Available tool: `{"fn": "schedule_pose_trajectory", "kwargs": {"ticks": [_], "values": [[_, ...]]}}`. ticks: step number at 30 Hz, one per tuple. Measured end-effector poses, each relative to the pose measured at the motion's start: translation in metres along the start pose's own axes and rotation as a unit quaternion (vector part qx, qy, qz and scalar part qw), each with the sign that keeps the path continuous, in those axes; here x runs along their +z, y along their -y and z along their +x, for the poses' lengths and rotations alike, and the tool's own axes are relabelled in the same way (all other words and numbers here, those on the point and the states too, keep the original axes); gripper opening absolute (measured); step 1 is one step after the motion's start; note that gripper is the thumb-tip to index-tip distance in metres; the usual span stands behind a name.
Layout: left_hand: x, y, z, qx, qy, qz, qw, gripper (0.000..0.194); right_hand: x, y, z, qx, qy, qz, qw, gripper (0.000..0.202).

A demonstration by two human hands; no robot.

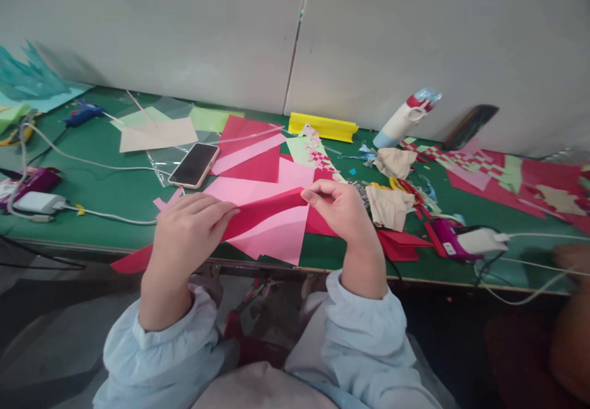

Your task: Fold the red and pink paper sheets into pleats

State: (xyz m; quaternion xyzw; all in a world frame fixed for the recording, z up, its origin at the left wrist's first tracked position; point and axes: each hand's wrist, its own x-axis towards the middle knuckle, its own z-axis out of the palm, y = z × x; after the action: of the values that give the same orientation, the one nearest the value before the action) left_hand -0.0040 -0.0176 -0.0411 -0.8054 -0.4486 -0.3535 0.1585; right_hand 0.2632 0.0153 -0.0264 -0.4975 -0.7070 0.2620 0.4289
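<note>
Between my two hands stretches a folded strip of red paper (270,214), held above the table's front edge. My left hand (187,237) pinches it near its left part, and a red end sticks out past my wrist. On the right, thumb and fingers of my right hand (338,209) are closed on the strip's other end. Beneath the strip lie pink paper sheets (286,240) on the green table (120,231). A red sheet (253,166) with a pink strip across it rests just behind. A phone (194,165) lies beyond my left hand.
Against the wall stand a yellow folded piece (322,128) and a white bottle (403,120). Beige cloths (391,206), paper scraps and a purple power strip (447,240) with cables lie to the right. Another power strip (34,188) and a blue glue gun (85,113) are at left.
</note>
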Motion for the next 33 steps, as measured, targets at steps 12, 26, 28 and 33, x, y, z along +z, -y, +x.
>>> {"fn": "schedule_pose_trajectory", "kwargs": {"ticks": [12, 26, 28, 33], "values": [[-0.005, -0.01, 0.005, 0.057, 0.038, 0.019, 0.997, 0.015, 0.027, 0.027, -0.009, -0.23, 0.048, -0.245, 0.941, 0.018], [0.005, -0.02, 0.008, 0.073, 0.05, -0.033, 0.996, 0.019, 0.036, 0.026, -0.009, -0.244, 0.116, -0.212, 0.939, 0.016], [0.005, -0.021, 0.008, 0.065, 0.051, -0.033, 0.996, 0.018, 0.037, 0.025, -0.008, -0.246, 0.117, -0.203, 0.941, 0.017], [0.006, -0.024, 0.009, 0.067, 0.039, -0.04, 0.996, 0.017, 0.036, 0.023, -0.006, -0.258, 0.12, -0.19, 0.94, 0.017]]}}
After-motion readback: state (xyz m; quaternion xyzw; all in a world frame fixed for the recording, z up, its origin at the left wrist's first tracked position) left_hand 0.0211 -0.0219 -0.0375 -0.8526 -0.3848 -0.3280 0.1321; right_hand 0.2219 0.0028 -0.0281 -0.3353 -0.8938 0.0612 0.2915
